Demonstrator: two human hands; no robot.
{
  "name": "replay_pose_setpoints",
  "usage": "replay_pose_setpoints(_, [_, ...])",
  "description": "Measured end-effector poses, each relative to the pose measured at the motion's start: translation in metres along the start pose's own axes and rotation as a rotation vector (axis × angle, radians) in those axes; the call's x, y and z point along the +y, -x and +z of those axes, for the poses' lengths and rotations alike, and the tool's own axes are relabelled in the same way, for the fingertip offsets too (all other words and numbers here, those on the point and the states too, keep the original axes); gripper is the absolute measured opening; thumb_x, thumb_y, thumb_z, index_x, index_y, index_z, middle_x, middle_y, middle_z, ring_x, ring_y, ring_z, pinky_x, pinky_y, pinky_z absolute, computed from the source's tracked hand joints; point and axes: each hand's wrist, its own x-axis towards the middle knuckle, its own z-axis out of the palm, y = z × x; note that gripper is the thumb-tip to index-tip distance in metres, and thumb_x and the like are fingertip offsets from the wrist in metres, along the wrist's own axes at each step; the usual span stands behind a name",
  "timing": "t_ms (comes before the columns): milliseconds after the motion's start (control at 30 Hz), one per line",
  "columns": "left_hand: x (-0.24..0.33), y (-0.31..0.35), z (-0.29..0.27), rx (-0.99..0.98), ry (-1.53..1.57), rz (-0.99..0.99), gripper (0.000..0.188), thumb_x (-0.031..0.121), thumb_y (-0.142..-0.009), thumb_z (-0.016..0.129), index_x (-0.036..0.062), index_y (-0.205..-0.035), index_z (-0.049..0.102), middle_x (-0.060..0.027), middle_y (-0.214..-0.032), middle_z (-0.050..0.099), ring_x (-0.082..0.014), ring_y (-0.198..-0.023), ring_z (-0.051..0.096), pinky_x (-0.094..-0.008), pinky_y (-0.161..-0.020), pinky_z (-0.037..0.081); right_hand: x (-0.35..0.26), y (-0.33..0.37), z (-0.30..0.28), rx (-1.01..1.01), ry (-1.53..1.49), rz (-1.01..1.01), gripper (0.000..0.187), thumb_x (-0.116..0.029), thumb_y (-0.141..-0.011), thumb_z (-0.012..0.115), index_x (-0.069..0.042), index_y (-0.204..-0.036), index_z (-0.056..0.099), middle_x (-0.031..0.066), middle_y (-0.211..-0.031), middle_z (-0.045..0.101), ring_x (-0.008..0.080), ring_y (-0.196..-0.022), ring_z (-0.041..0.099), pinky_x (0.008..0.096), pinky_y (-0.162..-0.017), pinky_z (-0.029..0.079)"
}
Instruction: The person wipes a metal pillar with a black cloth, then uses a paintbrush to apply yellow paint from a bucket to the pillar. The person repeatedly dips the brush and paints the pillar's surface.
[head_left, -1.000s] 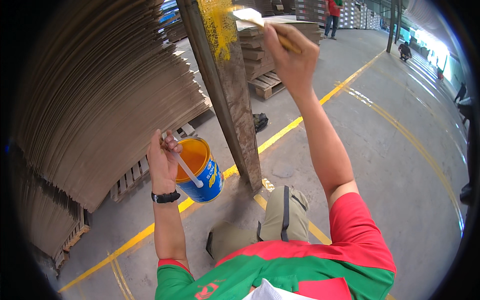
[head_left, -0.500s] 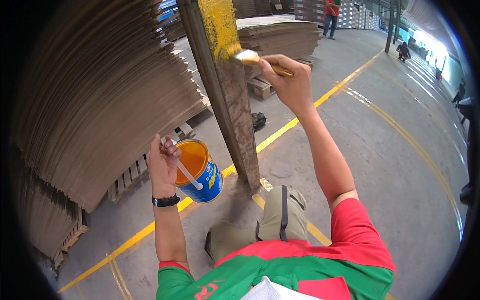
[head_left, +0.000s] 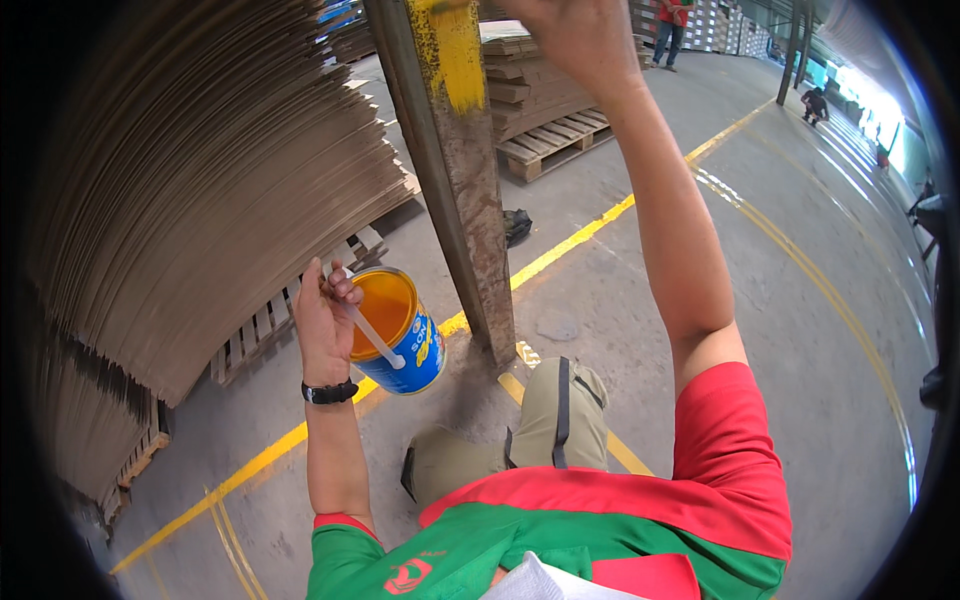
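Observation:
My left hand [head_left: 325,325] is closed round the white handle [head_left: 376,336] of a blue paint bucket [head_left: 422,362]. The bucket hangs tilted, showing its orange-yellow inside. In front of me stands a rusty steel post [head_left: 470,190], its upper face coated with wet-looking yellow paint [head_left: 460,70] that ends in a ragged lower edge. My right hand [head_left: 590,45] is raised at the top edge, beside the painted part, its fingers partly cut off by the frame. The paintbrush it grips is almost wholly out of view; only a yellowish bit by the post may be its tip.
Tall stacks of flat cardboard [head_left: 220,210] fill the left, on wooden pallets. Behind the post, more cardboard sits on a pallet [head_left: 550,145]. A yellow floor line [head_left: 570,243] passes the post's foot. A dark bundle [head_left: 517,226] lies behind it. Other people [head_left: 815,105] are far off.
My right hand has moved up with the paintbrush, mostly out of the frame. The yellow paint now shows uncovered on the post. My left hand and the bucket stay nearly where they were.

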Motion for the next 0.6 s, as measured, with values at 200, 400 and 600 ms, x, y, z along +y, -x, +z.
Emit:
replay_pose_setpoints(200, [0.001, 0.002, 0.006, -0.001, 0.02, -0.003, 0.023, 0.025, -0.104, 0.058, 0.0014, -0.101, 0.058, -0.0024, -0.075, 0.054, -0.0097, -0.067, 0.051, -0.0264, -0.06, 0.045, 0.006, 0.02, 0.008, 0.206, -0.142, -0.069, 0.023, -0.021, -0.092, 0.072, 0.002, -0.089, 0.075, 0.0108, -0.071, 0.072, 0.0115, -0.064, 0.067, 0.0279, -0.061, 0.051])
replay_pose_setpoints(400, [0.0, 0.003, 0.001, -0.015, 0.008, -0.015, 0.027, 0.026, -0.104, 0.058, -0.0007, -0.102, 0.06, -0.002, -0.074, 0.053, -0.0092, -0.067, 0.05, -0.0261, -0.061, 0.044, 0.029, 0.09, 0.028, -0.006, -0.061, -0.071, 0.018, -0.019, -0.092, 0.075, -0.001, -0.092, 0.077, 0.0092, -0.077, 0.074, 0.0115, -0.067, 0.069, 0.0247, -0.063, 0.052])
replay_pose_setpoints(600, [-0.001, 0.004, 0.0, 0.006, 0.024, -0.064, 0.025, 0.027, -0.102, 0.062, 0.0022, -0.101, 0.059, -0.0017, -0.077, 0.053, -0.0088, -0.069, 0.05, -0.0253, -0.062, 0.046, 0.02, 0.109, 0.001, -0.25, -0.004, 0.134, 0.021, -0.021, -0.092, 0.073, -0.001, -0.091, 0.076, 0.0085, -0.07, 0.072, 0.0125, -0.061, 0.067, 0.0275, -0.061, 0.053])
